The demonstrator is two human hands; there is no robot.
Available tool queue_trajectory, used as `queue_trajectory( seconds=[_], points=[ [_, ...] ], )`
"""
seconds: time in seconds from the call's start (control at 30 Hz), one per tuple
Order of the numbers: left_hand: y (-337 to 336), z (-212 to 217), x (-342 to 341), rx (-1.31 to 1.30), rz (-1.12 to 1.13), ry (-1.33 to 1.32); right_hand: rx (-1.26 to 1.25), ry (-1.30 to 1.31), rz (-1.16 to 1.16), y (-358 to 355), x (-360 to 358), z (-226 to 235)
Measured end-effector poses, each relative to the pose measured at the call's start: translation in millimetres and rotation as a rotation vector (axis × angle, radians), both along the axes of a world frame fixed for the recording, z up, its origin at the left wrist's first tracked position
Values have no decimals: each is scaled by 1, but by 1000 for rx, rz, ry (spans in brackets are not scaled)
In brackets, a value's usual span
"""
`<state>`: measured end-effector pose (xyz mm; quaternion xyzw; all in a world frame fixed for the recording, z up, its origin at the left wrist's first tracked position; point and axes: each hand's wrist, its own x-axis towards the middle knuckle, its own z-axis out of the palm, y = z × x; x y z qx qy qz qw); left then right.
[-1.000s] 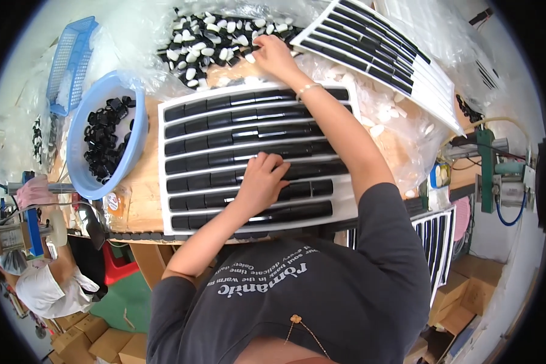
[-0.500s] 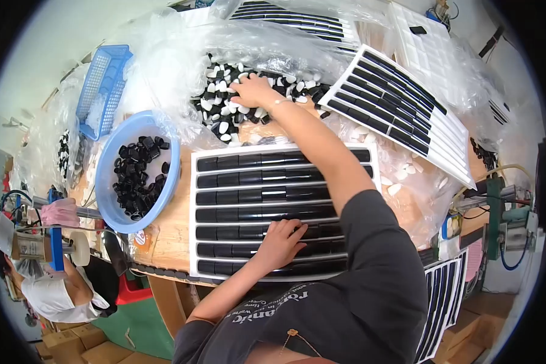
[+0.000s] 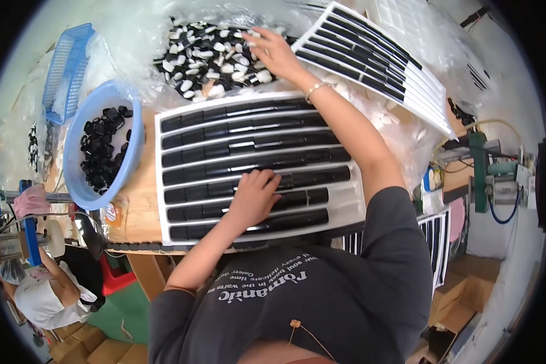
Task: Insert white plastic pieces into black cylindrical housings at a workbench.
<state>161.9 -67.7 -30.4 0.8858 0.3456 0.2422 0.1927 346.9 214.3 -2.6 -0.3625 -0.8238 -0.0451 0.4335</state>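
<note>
In front of me a white tray (image 3: 262, 226) holds rows of glossy black rectangular pieces (image 3: 215, 176). My left hand (image 3: 256, 197) rests over the lower rows, its fingers bent down onto the black pieces; whatever lies under the fingertips is hidden. Beyond the tray spreads a loose heap of small black and white pieces (image 3: 209, 57), the white ones rounded. My right hand (image 3: 276, 54) reaches over the heap's right side, fingers apart, with no piece visible in them.
A blue tub (image 3: 138, 130) of black pieces stands left, a blue basket (image 3: 70, 70) behind it. Another partly filled white tray (image 3: 421, 97) lies far right, near clear plastic sheeting (image 3: 133, 36). A green-framed machine (image 3: 479, 173) stands right; a person (image 3: 54, 288) works lower left.
The view has shifted, so the tray and tub sit higher and further left. My right hand has moved across the heap toward its right side. My left hand stays on the tray.
</note>
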Motion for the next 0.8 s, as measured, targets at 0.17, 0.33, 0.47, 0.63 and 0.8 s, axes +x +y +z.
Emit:
queue_trajectory(
  seconds=[0.17, 0.33, 0.47, 0.63, 0.8],
  points=[
    [10, 9, -4, -39, 32, -158, -555, 585, 112, -71, 23, 61],
    [23, 14, 28, 15, -144, -49, -846, 748, 174, -175, 68, 71],
    [23, 12, 61, 70, -237, 160, -992, 824, 82, -242, 92, 43],
    [23, 10, 58, 24, -262, 194, -1031, 955, 76, -301, 103, 0],
    [31, 17, 60, 49, -335, 232, -1134, 960, -78, -323, 96, -20]
  ],
)
